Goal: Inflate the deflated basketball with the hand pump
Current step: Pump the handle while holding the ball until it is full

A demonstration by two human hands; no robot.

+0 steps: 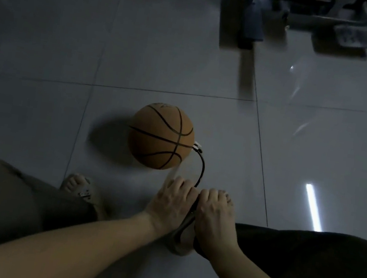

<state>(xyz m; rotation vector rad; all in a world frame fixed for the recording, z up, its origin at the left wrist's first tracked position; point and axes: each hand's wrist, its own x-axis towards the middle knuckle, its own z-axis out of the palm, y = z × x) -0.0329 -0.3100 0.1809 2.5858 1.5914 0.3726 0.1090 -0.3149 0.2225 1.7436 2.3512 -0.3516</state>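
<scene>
Basketball (161, 135): it lies on the tiled floor (142, 60), just in front of both hands.
Hose (202, 168): thin and black, it curves from a white fitting (197, 146) at the ball's right side down to between the hands.
Left hand (172, 201): fingers curled down, gripping the pump (192, 210).
Right hand (214, 213): just beside the left one, gripping in the same way.
Pump: mostly hidden under the hands.
Foot (79, 186): in a sandal, left of the hands.
Gym equipment (340, 24): far away, blurred.
</scene>
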